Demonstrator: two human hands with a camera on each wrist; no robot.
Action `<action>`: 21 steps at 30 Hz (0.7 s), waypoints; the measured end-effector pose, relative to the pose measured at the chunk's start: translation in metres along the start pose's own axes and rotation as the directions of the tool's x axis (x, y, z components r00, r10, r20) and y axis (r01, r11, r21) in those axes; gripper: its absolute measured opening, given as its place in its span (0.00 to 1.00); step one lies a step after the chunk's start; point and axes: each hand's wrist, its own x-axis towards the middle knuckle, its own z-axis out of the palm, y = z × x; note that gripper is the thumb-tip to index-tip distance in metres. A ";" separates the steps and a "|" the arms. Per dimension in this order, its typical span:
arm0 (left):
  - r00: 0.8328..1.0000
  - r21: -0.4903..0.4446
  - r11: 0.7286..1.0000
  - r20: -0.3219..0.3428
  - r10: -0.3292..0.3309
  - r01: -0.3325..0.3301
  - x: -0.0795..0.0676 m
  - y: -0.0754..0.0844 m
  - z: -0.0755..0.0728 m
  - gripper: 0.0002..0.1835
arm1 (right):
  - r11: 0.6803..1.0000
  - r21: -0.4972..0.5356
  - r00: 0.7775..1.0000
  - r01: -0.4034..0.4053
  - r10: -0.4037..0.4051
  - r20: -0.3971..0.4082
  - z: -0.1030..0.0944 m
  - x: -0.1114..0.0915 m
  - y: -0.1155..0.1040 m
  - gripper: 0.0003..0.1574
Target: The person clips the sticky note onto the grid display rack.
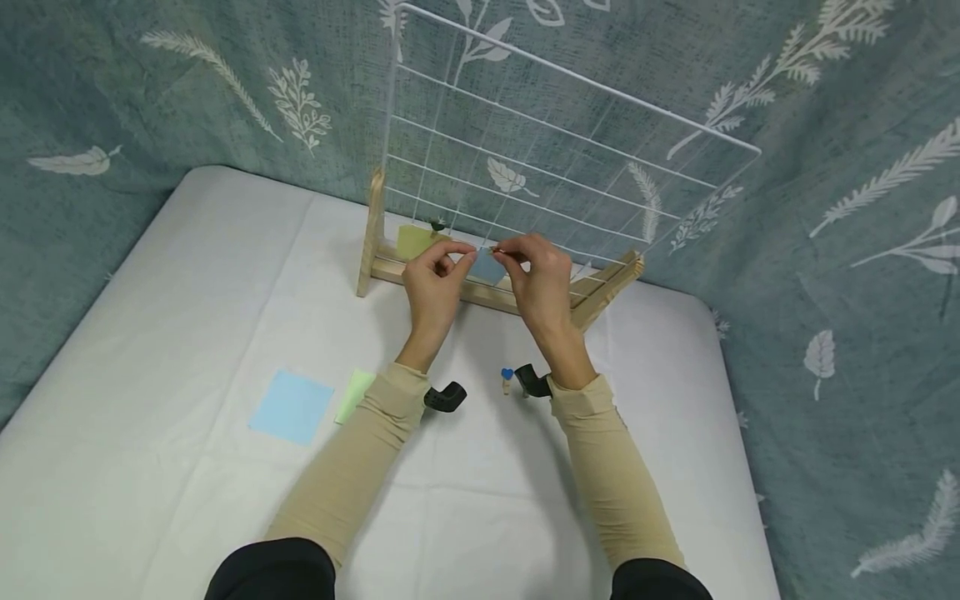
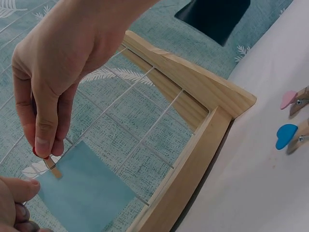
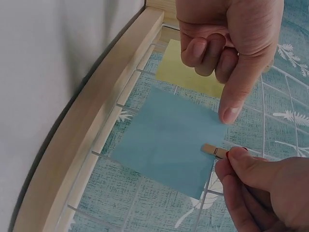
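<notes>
A blue paper note (image 3: 164, 140) lies against the white wire grid (image 1: 525, 175), just above the wooden base bar. My left hand (image 1: 435, 283) pinches its upper corner; the right wrist view shows the thumb (image 3: 231, 113) flat on the paper's front. In my right hand (image 1: 542, 279), thumb and fingertips grip a small wooden clothespin (image 3: 208, 149) with a red top, mostly hidden by the fingers. The clothespin's jaws overlap the note's top edge. To the left, a yellow note (image 1: 412, 242) hangs on the grid beneath a dark green clip (image 1: 437, 226).
A wooden stand (image 2: 193, 169) holds the grid upright. On the white table lie a light blue note (image 1: 291, 407), a green note (image 1: 354, 395) partly under the left sleeve, a blue-heart clothespin (image 2: 287, 137) and a pink-heart clothespin (image 2: 289, 100). Patterned cloth (image 1: 825, 250) hangs behind.
</notes>
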 end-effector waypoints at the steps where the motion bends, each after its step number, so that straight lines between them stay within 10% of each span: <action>1: 1.000 0.002 1.000 0.004 0.001 -0.001 0.000 0.000 0.000 0.02 | 1.000 -0.007 1.000 -0.004 0.004 0.003 0.000 0.000 0.000 0.05; 21: 1.000 0.008 1.000 -0.024 0.007 -0.007 0.001 0.000 0.000 0.02 | 1.000 0.001 1.000 -0.029 0.029 0.008 0.002 -0.006 0.000 0.09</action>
